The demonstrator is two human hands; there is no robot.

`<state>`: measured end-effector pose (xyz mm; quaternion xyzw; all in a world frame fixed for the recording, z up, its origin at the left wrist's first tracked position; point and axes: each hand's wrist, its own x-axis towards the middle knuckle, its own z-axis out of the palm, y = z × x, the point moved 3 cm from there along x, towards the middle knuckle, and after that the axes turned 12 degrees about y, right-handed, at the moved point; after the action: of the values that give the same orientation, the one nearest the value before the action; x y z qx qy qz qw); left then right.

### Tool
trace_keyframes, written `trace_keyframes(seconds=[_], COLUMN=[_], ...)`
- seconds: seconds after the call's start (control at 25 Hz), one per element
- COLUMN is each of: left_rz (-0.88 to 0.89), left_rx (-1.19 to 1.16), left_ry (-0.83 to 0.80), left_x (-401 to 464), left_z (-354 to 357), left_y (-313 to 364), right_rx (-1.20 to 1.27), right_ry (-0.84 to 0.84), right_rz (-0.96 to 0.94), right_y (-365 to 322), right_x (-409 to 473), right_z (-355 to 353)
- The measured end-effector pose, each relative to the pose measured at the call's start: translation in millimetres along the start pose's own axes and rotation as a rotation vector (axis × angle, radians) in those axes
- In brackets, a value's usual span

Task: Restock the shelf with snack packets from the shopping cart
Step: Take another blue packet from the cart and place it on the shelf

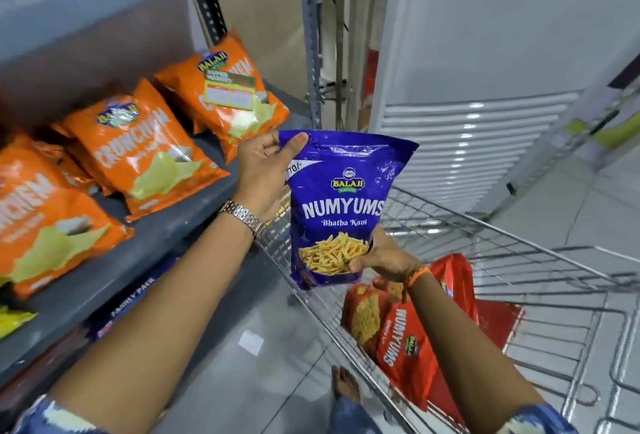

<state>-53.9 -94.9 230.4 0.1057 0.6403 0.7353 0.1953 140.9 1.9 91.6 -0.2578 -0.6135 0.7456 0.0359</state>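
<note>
A blue Numyums snack packet (341, 207) hangs upright in the air between the shelf and the cart. My left hand (265, 174) pinches its top left corner, thumb on the front. My right hand (384, 259) grips its bottom right corner from behind. The grey metal shelf (138, 260) on the left carries several orange Crunchem packets (138, 146) lying on their backs. The wire shopping cart (519, 250) on the right holds red Numyums packets (405, 343) leaning in its near end.
A dark blue family pack (131, 298) lies on the lower shelf level. A yellow packet corner (14, 321) shows at the far left. A white freezer cabinet (485, 70) stands behind the cart. My bare foot (344, 385) rests on the tiled floor.
</note>
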Motion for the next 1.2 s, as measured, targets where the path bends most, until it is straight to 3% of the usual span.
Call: trace_keyframes(seconds=[0.16, 0.4, 0.64, 0.8, 1.0, 1.2], left_rz=[0.183, 0.567, 0.99, 1.227, 1.2, 1.054], left_rx=[-0.027, 0.116, 0.458, 0.778, 1.072, 1.279], left_ry=[0.11, 0.213, 0.352, 0.618, 0.825, 0.9], left_x=[1, -9, -10, -5, 27, 76], left_z=[-21, -75, -128, -141, -141, -152], left_y=[92, 249, 405, 478, 504, 518], right_rx=[-0.046, -0.143, -0.072, -0.054, -0.097, -0.124], right_ry=[0.023, 0.034, -0.029, -0.021, -0.06, -0.09], right_rz=[-0.174, -0.438, -0.715, -0.801, -0.755, -0.689], right_y=[-72, -194, -326, -399, -444, -463], right_x=[11, 35, 49, 75, 119, 167], right_z=[31, 81, 154, 186, 214, 227])
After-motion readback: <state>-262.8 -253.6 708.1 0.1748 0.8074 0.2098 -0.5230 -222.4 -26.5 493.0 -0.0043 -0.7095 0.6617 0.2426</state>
